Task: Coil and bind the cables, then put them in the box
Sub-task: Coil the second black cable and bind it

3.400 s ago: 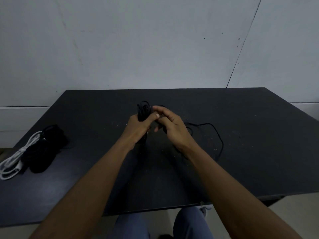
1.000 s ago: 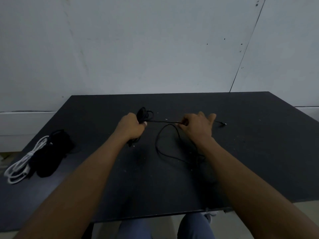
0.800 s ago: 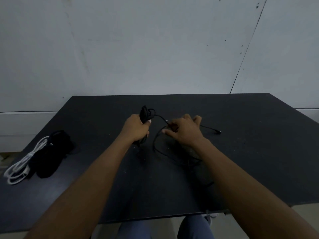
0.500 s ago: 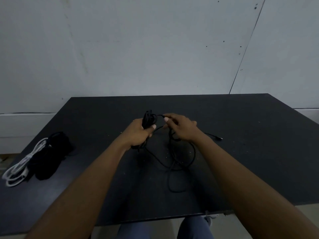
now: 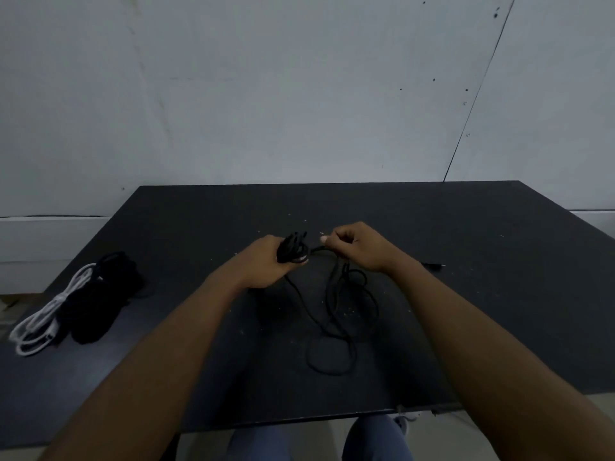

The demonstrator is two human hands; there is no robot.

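Left grip (image 5: 266, 262) clutching coiled black cable (image 5: 294, 245), right grip (image 5: 361, 249) pinching its loose strand

The left hand (image 5: 266, 264) hides most of the coiled part of the black cable (image 5: 332, 327), and the right hand (image 5: 359, 247) covers the strand it pinches. The dark bundle (image 5: 100, 294) at lower left is too murky to identify. Both forearms run off the bottom edge.

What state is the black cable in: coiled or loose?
Partly coiled. The left hand grips loops of the black cable; slack lies loose on the table.
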